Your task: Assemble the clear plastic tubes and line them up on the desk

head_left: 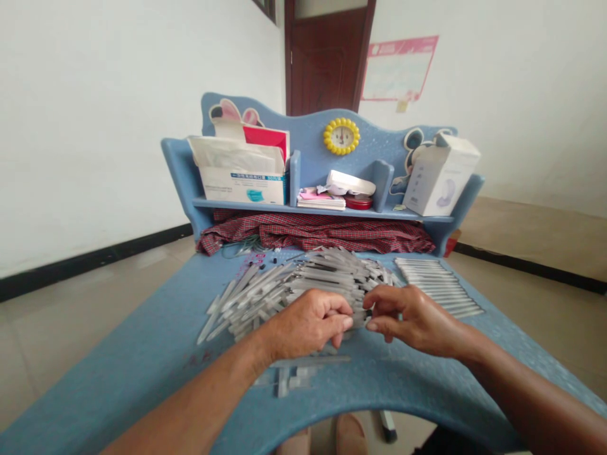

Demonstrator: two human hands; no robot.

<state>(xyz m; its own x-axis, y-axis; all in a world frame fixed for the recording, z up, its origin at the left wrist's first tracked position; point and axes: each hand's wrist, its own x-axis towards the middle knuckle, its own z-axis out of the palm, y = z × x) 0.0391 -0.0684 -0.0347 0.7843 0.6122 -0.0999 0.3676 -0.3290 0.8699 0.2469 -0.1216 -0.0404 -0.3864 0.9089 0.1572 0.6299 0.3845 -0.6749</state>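
Note:
A loose heap of narrow grey-and-white strips [327,278] covers the middle of the blue desk top [156,373], fanning out to the left. My left hand [308,325] is curled at the heap's near edge, pinching a strip between thumb and fingers. My right hand [408,319] reaches in from the right, and its fingertips grip the same small bunch of strips [361,318] close to my left hand. A neat row of stacked strips [434,284] lies to the right. A few loose strips [289,376] lie near my left wrist.
A blue shelf unit [332,208] stands at the desk's back, holding a face-mask box [241,170], a white box [441,177], papers and a yellow clock [341,136]. Red plaid cloth [313,230] lies beneath the shelf. Tangled thin wires [241,246] sit at back left. Tiled floor surrounds the desk.

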